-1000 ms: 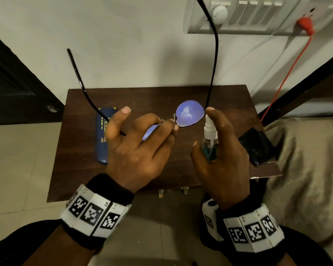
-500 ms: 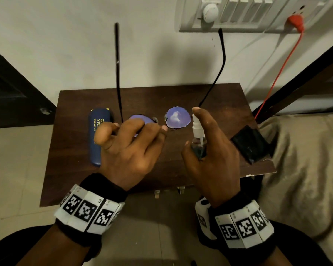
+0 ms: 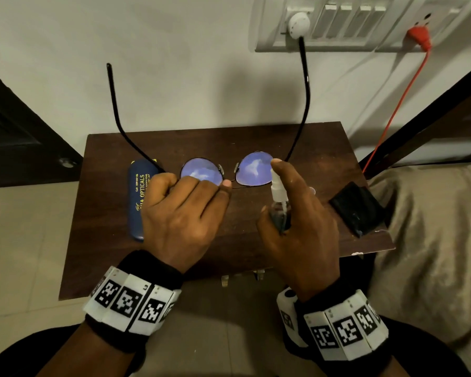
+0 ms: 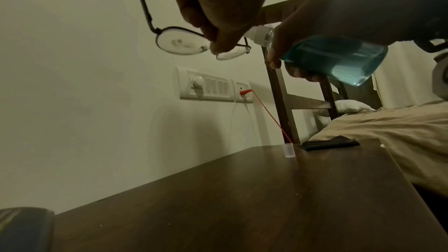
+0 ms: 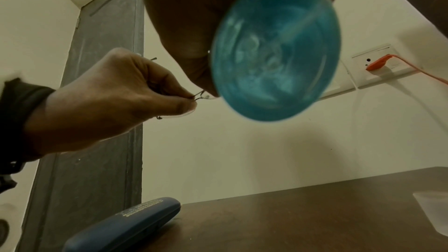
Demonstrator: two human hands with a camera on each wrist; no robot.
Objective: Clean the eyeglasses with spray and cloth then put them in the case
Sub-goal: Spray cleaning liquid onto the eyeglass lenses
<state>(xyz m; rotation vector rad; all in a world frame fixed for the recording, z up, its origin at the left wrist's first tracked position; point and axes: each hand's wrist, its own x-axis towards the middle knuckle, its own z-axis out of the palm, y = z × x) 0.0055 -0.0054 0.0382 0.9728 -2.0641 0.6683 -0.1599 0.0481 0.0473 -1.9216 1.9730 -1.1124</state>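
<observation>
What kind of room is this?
Probably a bedroom: a bed with a rumpled beige blanket stands beside a small wooden bedside table, and a wall switchboard and a dark door are close by.

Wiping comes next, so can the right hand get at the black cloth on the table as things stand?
Probably not yet: the right hand grips the spray bottle, so its fingers are taken. The path looks free, though; the black cloth lies uncovered at the table's right edge, beside that hand.

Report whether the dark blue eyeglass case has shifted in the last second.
No. The dark blue eyeglass case keeps its spot by the brown wooden table's left edge.
</observation>
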